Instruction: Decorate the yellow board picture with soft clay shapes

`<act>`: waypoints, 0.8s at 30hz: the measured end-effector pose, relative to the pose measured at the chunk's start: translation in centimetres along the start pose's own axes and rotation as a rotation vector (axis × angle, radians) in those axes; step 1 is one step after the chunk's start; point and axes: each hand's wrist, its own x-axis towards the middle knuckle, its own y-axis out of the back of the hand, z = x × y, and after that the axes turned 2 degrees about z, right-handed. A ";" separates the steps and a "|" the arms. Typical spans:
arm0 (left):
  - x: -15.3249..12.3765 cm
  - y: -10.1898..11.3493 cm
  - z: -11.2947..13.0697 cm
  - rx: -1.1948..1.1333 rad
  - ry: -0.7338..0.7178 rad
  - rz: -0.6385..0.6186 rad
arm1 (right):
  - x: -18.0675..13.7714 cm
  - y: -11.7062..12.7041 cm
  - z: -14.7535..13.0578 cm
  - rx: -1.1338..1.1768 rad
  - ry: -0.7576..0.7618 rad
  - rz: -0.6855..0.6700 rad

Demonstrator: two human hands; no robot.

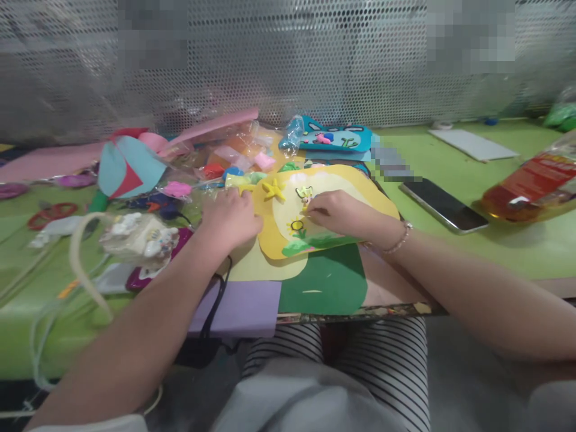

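A yellow card with a pale cream middle lies tilted before me, carrying a yellow clay starfish, a small clay figure, a round yellow clay shape with a dark outline and green clay along its lower edge. My right hand is over the card, fingertips pinched together beside the small figure; what they hold is too small to make out. At the card's left edge rests my left hand, its fingers curled down by some pale yellow clay. Whatever is under those fingers is hidden.
Bagged clay pieces and a blue decorated card lie behind. Red-handled scissors, cables and a purple object crowd the left. A phone and a tilted bottle are right. Behind stands a perforated metal panel.
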 end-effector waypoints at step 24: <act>-1.2 3.7 1.5 -0.599 -0.189 0.151 | -0.2 -0.7 -0.8 0.224 0.223 0.362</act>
